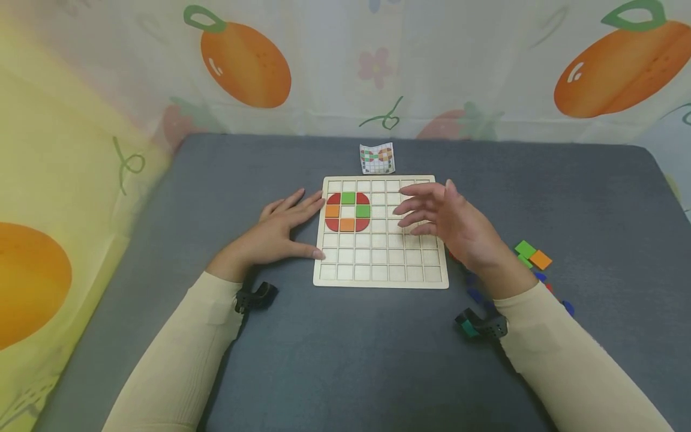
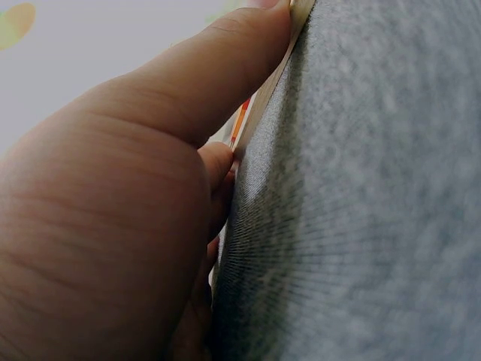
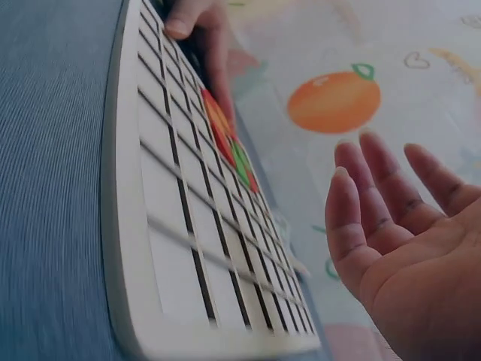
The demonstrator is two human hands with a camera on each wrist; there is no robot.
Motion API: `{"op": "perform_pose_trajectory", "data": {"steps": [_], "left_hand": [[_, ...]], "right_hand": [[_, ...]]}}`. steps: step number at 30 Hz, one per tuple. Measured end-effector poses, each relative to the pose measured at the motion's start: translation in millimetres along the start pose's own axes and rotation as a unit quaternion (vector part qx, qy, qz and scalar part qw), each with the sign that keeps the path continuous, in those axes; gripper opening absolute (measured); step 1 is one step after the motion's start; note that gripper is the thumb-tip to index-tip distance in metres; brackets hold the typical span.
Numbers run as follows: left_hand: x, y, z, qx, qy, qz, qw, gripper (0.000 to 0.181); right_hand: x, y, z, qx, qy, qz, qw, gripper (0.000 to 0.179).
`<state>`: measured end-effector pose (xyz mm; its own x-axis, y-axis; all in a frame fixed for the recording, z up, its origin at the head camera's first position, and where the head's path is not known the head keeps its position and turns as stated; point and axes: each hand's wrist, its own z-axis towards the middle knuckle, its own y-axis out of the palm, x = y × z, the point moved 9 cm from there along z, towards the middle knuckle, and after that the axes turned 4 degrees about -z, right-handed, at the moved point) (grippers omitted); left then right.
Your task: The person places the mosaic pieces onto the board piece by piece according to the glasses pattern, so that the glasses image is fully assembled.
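A pale wooden grid board (image 1: pixel 380 258) lies on the grey table. Coloured tiles form a ring in its upper left: red rounded corner tiles (image 1: pixel 332 225), green squares (image 1: pixel 348 197) and orange squares (image 1: pixel 332 211), around one bare cell. My left hand (image 1: pixel 275 231) rests at the board's left edge, thumb and fingers spread and straight, fingertips at the rim. Over the right side of the board hovers my right hand (image 1: pixel 456 225), fingers loosely bent and apart, holding nothing. In the right wrist view its palm (image 3: pixel 421 263) is turned up beside the board.
A small printed card (image 1: pixel 378 159) with a coloured pattern lies behind the board. Loose tiles, among them a green square (image 1: pixel 525 248), an orange square (image 1: pixel 540 260) and a blue piece (image 1: pixel 568 308), lie around my right forearm, partly hidden by it. A fruit-patterned curtain (image 1: pixel 324 66) hangs behind the table.
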<state>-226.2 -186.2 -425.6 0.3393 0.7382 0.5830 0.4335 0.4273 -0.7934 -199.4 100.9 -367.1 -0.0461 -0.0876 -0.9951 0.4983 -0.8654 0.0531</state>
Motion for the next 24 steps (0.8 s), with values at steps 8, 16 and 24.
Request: {"op": "perform_pose_trajectory", "data": {"steps": [8,16,24], "left_hand": [[0.4,-1.2,-1.3,0.001,0.001,0.002,1.0,0.116],[-1.4,-1.4,-0.5,0.003,0.004,-0.001,1.0,0.116],[-1.3,-3.7,-1.3,0.0,0.004,-0.003,1.0,0.117]], "right_hand": [[-5.5,-33.1,-23.1,0.03,-0.018,0.003,0.9994,0.075],[-6.7,-63.3,-44.9,0.03,-0.029,-0.01,0.9991,0.073],[-3.8,-80.7,-63.7,0.019,-0.043,-0.027,0.9985,0.066]]}}
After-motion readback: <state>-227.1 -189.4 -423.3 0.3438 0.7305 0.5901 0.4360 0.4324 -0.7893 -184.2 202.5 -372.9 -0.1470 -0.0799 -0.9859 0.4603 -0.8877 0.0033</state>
